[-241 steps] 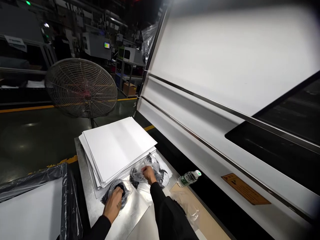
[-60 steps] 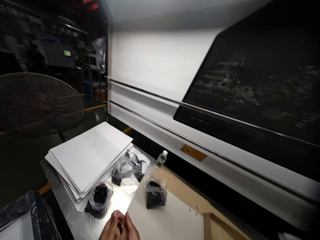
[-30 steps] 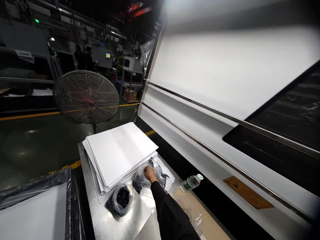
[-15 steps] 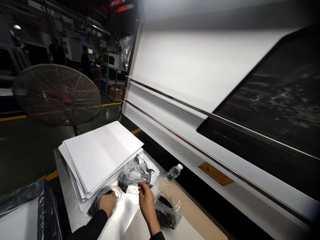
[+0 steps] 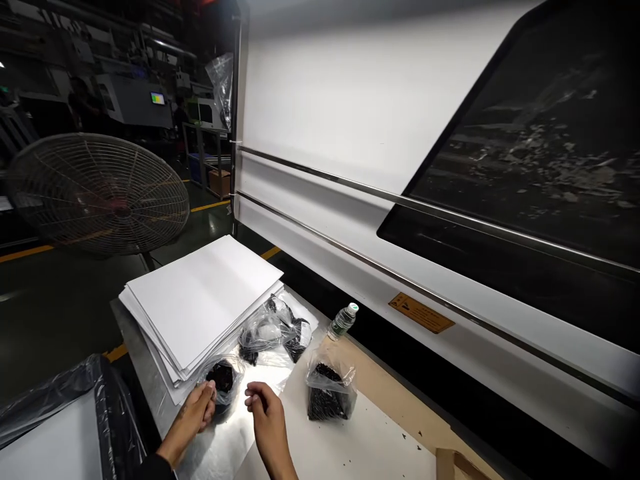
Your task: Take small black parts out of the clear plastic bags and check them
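My left hand point(image 5: 197, 408) is closed at the near-left rim of a clear plastic bag point(image 5: 231, 395), which stands with its mouth up and small black parts point(image 5: 221, 377) inside. Just right of that bag, my right hand point(image 5: 269, 417) hangs above the shiny table top with its fingers curled together; anything between them is too small to make out. A second clear bag of black pieces point(image 5: 329, 400) stands farther right, apart from both hands. Behind them lie crumpled clear bags point(image 5: 265, 331) with white labels and black contents.
A stack of white sheets point(image 5: 205, 300) covers the table's far left. A water bottle point(image 5: 343, 321) stands near the white machine point(image 5: 320, 120). Loose black bits dot the right surface, beside a cardboard piece point(image 5: 457, 463). A large fan point(image 5: 117, 200) and a black-lined bin point(image 5: 107, 413) are left.
My left hand has come out of the bag's mouth to its near rim. My right hand has moved left and lower, away from the labelled bags. The view has shifted slightly.
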Motion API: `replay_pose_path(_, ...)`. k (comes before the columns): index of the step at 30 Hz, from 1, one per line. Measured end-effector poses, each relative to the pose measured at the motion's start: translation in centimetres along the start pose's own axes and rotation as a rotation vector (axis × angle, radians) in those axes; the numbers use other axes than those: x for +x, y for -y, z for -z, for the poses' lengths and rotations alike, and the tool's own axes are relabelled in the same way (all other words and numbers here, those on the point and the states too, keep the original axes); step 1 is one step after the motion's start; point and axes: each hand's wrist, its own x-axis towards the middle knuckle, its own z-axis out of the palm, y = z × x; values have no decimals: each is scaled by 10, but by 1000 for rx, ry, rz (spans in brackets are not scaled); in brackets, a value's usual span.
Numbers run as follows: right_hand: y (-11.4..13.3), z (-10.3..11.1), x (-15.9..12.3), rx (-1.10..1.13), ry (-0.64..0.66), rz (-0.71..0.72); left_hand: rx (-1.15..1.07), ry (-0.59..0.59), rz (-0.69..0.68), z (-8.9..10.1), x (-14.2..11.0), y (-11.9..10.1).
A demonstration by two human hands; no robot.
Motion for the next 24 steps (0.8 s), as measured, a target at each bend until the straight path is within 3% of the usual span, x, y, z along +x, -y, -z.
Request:
replay_pose_path(4, -6, -53, -15, 381, 147, -201, -309, 123, 83, -10, -36, 11)
replay_pose_path(7, -13, -77, -29, 691, 236, -316, -437, 168, 165, -12, -48, 25)
replay_pose_path(11, -37, -82, -38, 688, 368, -236, -516, 195, 230, -2, -53, 43)
replay_pose_path(16, -64, -80, -41, 649, 384, -339, -430, 180, 289, 12, -54, 63)
replay_pose_path(20, -62, -88, -35, 671, 344, -383, -324, 124, 259, 16, -48, 71)
replay_pose_path(24, -48, -100, -29, 725, 308, -448, -192, -58, 156, 17, -45, 63)
